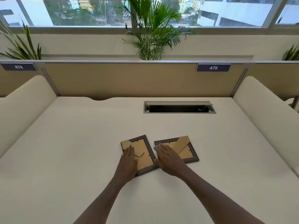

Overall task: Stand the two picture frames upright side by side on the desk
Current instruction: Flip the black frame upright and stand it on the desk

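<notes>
Lying face down near the middle of the bench, the two dark-brown wooden picture frames show their tan cardboard backs and fold-out easel stands: the left frame is skewed with its long side running away from the person, the right frame lies more crosswise, and their near corners almost touch. Neither is upright, so the task looks to be at its first step, the taking hold. The left hand rests flat on the left frame's back, fingers straight and spread over the stand, its grip released and closed on nothing. The right hand lies likewise flat on the near-left part of the right frame, palm down, grip released too.

Next, I judge, each stand must be swung out from the backing and each frame tipped up onto its lower edge, picture side toward the person, then squared so the pair sits level and close together.

The cream-white laminate bench is smooth and otherwise bare, with a grey metal cable hatch open toward the back. Behind it rises a beige partition carrying a blue number plate reading 475; beyond are a green potted palm and a wide window onto buildings.
</notes>
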A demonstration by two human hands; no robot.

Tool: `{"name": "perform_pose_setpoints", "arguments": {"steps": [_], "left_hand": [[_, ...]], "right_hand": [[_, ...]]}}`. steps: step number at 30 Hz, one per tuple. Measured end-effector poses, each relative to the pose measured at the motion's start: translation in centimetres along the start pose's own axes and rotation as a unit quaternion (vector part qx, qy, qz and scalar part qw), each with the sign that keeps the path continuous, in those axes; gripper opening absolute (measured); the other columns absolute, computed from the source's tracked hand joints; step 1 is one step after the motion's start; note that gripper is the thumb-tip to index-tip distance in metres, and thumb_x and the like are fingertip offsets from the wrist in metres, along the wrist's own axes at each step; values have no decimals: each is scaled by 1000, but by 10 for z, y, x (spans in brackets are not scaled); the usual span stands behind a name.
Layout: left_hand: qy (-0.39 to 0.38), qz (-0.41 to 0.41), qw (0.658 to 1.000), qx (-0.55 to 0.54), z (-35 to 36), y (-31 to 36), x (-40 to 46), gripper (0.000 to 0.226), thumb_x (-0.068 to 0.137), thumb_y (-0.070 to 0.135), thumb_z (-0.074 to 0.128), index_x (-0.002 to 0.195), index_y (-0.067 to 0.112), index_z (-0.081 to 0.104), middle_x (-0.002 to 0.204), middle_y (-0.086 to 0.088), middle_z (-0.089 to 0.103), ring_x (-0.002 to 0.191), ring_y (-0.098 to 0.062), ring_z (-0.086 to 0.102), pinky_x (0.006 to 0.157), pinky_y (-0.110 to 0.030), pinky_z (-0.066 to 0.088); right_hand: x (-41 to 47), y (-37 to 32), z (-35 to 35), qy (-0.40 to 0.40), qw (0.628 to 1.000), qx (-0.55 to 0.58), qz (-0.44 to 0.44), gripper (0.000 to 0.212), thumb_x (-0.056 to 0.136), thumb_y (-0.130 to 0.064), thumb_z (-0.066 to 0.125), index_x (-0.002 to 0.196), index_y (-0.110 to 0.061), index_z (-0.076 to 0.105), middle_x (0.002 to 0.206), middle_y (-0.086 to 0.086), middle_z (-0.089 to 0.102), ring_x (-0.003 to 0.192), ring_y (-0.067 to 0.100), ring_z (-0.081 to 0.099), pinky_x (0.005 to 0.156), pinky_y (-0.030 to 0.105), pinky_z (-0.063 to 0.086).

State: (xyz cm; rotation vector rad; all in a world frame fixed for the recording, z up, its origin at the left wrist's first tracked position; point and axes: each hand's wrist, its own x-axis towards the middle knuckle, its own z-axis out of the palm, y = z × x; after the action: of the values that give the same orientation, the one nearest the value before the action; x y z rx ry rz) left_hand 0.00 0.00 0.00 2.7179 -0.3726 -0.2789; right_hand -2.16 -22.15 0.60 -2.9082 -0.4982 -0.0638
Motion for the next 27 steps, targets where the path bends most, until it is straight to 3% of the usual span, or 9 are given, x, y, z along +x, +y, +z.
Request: {"name": "perform_pose_setpoints", "arguments": {"steps": [3, 10, 16, 20, 27], "left_hand": [[0, 1, 1000, 12, 4, -4, 4, 57, 105, 22, 29, 156, 9, 8, 167, -10, 5, 154, -26, 5, 124, -39, 13], [-5, 41, 996, 73, 14, -20, 17, 58, 101, 10, 32, 157, 16, 16, 167, -8, 9, 153, -30, 8, 122, -45, 20], [-28, 117, 983, 136, 14, -28, 40, 55, 103, 12, 32, 155, 27, 22, 167, 1, 8, 154, -23, 6, 119, -45, 17], [-27, 144, 978, 147, 9, -32, 48, 53, 102, 12, 32, 153, 29, 27, 166, 1, 18, 152, -22, 15, 113, -45, 22], [16, 256, 948, 190, -8, -37, 61, 62, 89, -4, 46, 146, 20, 40, 150, -9, 43, 139, -28, 39, 111, -51, 30]], "right_hand": [[-2, -3, 9, -22, 1000, 18, 7, 58, 98, -40, 45, 147, -11, 32, 152, 11, 41, 145, 26, 28, 118, 40, 21], [-6, -4, 20, -45, 998, 31, 25, 62, 96, -39, 51, 149, -17, 29, 151, 11, 41, 146, 26, 23, 117, 41, 23], [-9, -3, 31, -54, 998, 28, 4, 65, 96, -45, 51, 152, -26, 25, 157, 3, 34, 149, 23, 16, 118, 37, 9], [-9, -9, 36, -48, 998, 36, 13, 56, 94, -36, 58, 145, -24, 40, 156, 8, 36, 148, 29, 20, 118, 44, 19], [-13, -17, 39, 14, 1000, -15, 2, 43, 86, -22, 72, 127, -16, 62, 135, 13, 60, 130, 34, 49, 106, 47, 44]]}}
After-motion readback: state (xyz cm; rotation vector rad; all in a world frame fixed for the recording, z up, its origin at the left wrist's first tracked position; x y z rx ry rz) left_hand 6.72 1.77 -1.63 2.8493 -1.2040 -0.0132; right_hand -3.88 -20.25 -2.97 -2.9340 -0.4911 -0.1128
